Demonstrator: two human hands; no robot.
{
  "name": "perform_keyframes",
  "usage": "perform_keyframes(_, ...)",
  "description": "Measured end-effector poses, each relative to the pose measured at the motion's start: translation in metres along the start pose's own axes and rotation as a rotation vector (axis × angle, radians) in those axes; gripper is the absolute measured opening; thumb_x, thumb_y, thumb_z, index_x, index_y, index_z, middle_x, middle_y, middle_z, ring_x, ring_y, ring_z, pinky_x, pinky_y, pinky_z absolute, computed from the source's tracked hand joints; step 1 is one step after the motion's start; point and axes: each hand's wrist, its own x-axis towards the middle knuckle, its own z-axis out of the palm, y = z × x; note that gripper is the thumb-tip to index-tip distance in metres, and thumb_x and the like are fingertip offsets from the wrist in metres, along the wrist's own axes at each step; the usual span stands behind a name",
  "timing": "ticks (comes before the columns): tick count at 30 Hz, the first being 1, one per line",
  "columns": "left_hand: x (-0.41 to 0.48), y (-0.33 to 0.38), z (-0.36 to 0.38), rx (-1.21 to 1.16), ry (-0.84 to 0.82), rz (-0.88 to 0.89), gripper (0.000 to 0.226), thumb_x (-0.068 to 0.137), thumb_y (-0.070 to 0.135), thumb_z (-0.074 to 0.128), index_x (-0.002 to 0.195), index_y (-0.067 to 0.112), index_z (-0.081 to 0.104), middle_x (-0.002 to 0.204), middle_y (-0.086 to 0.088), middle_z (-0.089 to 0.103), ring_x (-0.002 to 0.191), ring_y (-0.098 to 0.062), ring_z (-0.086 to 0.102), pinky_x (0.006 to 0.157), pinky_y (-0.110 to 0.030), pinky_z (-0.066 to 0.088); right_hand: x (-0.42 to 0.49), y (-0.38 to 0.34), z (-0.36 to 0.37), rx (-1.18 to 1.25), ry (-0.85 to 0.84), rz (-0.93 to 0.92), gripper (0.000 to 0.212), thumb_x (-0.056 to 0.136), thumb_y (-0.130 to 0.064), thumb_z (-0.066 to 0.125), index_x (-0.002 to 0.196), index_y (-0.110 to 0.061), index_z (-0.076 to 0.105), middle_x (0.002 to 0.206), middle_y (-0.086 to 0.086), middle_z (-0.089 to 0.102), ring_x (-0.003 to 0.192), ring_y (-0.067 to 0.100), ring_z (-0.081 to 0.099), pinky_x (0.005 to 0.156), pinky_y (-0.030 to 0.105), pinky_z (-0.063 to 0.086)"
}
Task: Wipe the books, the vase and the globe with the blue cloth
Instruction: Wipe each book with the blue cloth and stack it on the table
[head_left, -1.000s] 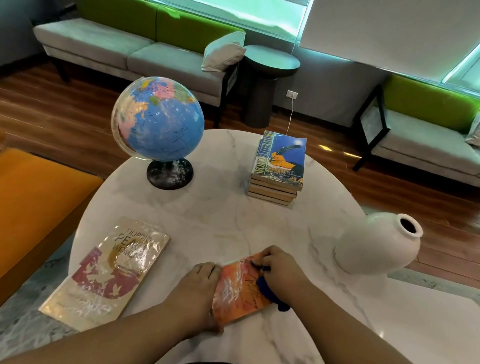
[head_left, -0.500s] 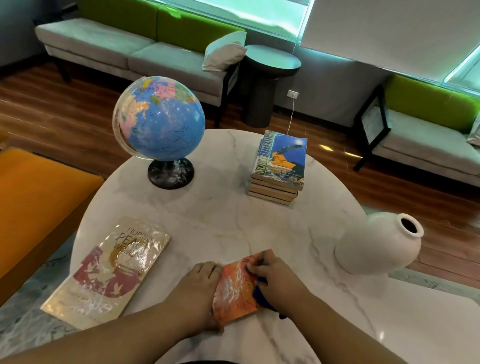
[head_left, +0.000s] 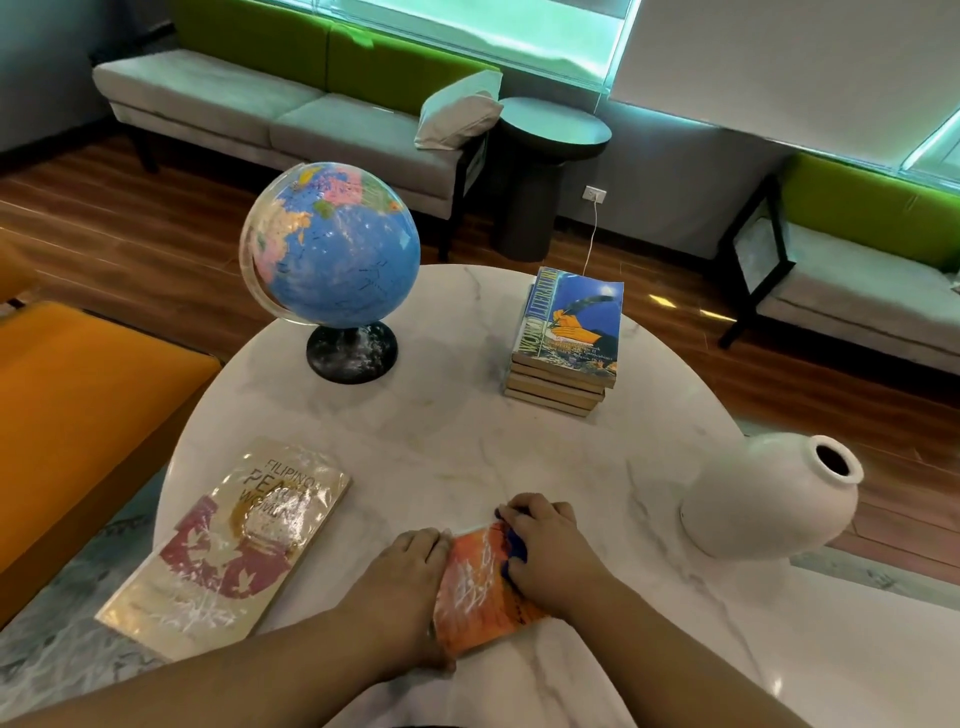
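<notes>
A small orange book (head_left: 478, 587) lies near the front edge of the round marble table (head_left: 467, 447). My left hand (head_left: 405, 587) rests flat on its left side and holds it down. My right hand (head_left: 545, 551) grips the blue cloth (head_left: 514, 545) and presses it on the book's right part; most of the cloth is hidden under the fingers. A beige book (head_left: 228, 540) lies at the front left. The globe (head_left: 332, 244) stands at the back left. A stack of books (head_left: 566, 343) sits at the back right. The white vase (head_left: 769, 499) lies on its side at the right.
An orange seat (head_left: 78, 415) stands left of the table. Green and grey sofas (head_left: 291, 104) line the back wall, with a dark round side table (head_left: 545, 156) between them. Wooden floor surrounds the table.
My right hand with the blue cloth has slid along the orange book toward its far edge, so less of the cloth shows. The left hand has stayed on the book.
</notes>
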Motion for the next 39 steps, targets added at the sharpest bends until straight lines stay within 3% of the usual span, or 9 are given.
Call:
perform_keyframes(5, 0.001, -0.001, 0.002, -0.004, -0.011, 0.000, 0.124, 0.062, 0.064, 0.074, 0.152, 0.013, 0.006, 0.155, -0.002, 0.014, 0.142, -0.020, 0.014, 0.119, -0.027, 0.012, -0.006, 0.003, 0.006, 0.064, 0.039, -0.144, 0.049, 0.093, -0.011, 0.043, 0.140, -0.024, 0.048, 0.135, -0.013, 0.042, 0.120, 0.015, 0.033, 0.095, 0.004, 0.020)
perform_keyframes(11, 0.001, 0.000, 0.001, 0.011, -0.008, 0.004, 0.123, 0.063, 0.064, 0.073, 0.152, 0.011, 0.007, 0.154, -0.003, 0.015, 0.141, -0.021, 0.015, 0.118, -0.027, 0.011, -0.001, 0.004, 0.007, 0.030, 0.031, -0.183, 0.051, 0.093, -0.011, 0.043, 0.142, -0.024, 0.044, 0.142, -0.012, 0.038, 0.126, 0.015, 0.032, 0.104, 0.012, 0.022)
perform_keyframes(16, 0.001, -0.001, 0.003, 0.005, -0.014, 0.001, 0.123, 0.063, 0.065, 0.073, 0.152, 0.012, 0.007, 0.154, -0.002, 0.015, 0.141, -0.020, 0.015, 0.118, -0.026, 0.012, -0.003, 0.010, -0.003, 0.110, -0.041, -0.149, 0.045, 0.092, -0.006, 0.046, 0.131, -0.024, 0.058, 0.134, -0.009, 0.046, 0.122, 0.012, 0.039, 0.094, 0.008, 0.025)
perform_keyframes(20, 0.000, -0.001, 0.002, 0.006, -0.002, 0.009, 0.122, 0.064, 0.065, 0.072, 0.152, 0.013, 0.006, 0.154, -0.001, 0.014, 0.141, -0.020, 0.015, 0.118, -0.026, 0.011, -0.003, 0.003, 0.001, 0.011, -0.017, -0.204, 0.048, 0.094, -0.011, 0.044, 0.140, -0.025, 0.047, 0.142, -0.010, 0.038, 0.123, 0.017, 0.033, 0.103, 0.014, 0.023)
perform_keyframes(23, -0.001, -0.001, 0.003, -0.008, 0.001, 0.006, 0.122, 0.063, 0.064, 0.073, 0.152, 0.012, 0.007, 0.155, -0.002, 0.015, 0.141, -0.020, 0.014, 0.117, -0.026, 0.010, -0.007, 0.006, 0.001, 0.096, -0.124, -0.218, 0.045, 0.090, -0.005, 0.047, 0.129, -0.021, 0.060, 0.136, -0.009, 0.045, 0.125, 0.011, 0.037, 0.097, 0.006, 0.024)
perform_keyframes(26, 0.000, -0.001, 0.002, -0.024, 0.009, -0.001, 0.123, 0.062, 0.064, 0.074, 0.152, 0.012, 0.009, 0.154, -0.002, 0.017, 0.141, -0.020, 0.016, 0.117, -0.025, 0.012, -0.006, 0.013, -0.007, 0.124, -0.064, -0.156, 0.041, 0.090, -0.002, 0.047, 0.122, -0.019, 0.066, 0.133, -0.007, 0.049, 0.124, 0.011, 0.042, 0.087, -0.003, 0.022)
perform_keyframes(30, -0.001, 0.000, 0.001, -0.008, 0.009, 0.008, 0.122, 0.063, 0.064, 0.074, 0.152, 0.011, 0.009, 0.154, -0.002, 0.016, 0.141, -0.020, 0.016, 0.117, -0.025, 0.010, -0.012, 0.005, 0.003, 0.080, -0.081, -0.228, 0.046, 0.092, -0.005, 0.046, 0.134, -0.020, 0.055, 0.141, -0.007, 0.040, 0.128, 0.012, 0.036, 0.099, 0.009, 0.024)
perform_keyframes(35, -0.002, 0.000, 0.000, -0.014, 0.005, 0.006, 0.122, 0.063, 0.064, 0.074, 0.152, 0.012, 0.009, 0.155, -0.002, 0.016, 0.141, -0.021, 0.016, 0.117, -0.026, 0.012, -0.016, 0.016, 0.003, 0.141, -0.016, -0.105, 0.041, 0.092, -0.004, 0.045, 0.127, -0.019, 0.063, 0.134, -0.007, 0.048, 0.120, 0.010, 0.044, 0.078, -0.007, 0.021)
perform_keyframes(39, -0.002, 0.000, 0.001, -0.007, 0.002, -0.003, 0.122, 0.062, 0.065, 0.073, 0.152, 0.012, 0.010, 0.154, -0.003, 0.017, 0.140, -0.020, 0.017, 0.117, -0.027, 0.014, -0.027, 0.007, 0.018, 0.102, -0.008, -0.161, 0.042, 0.094, -0.013, 0.046, 0.134, -0.021, 0.055, 0.140, -0.008, 0.041, 0.124, 0.014, 0.040, 0.101, 0.010, 0.026)
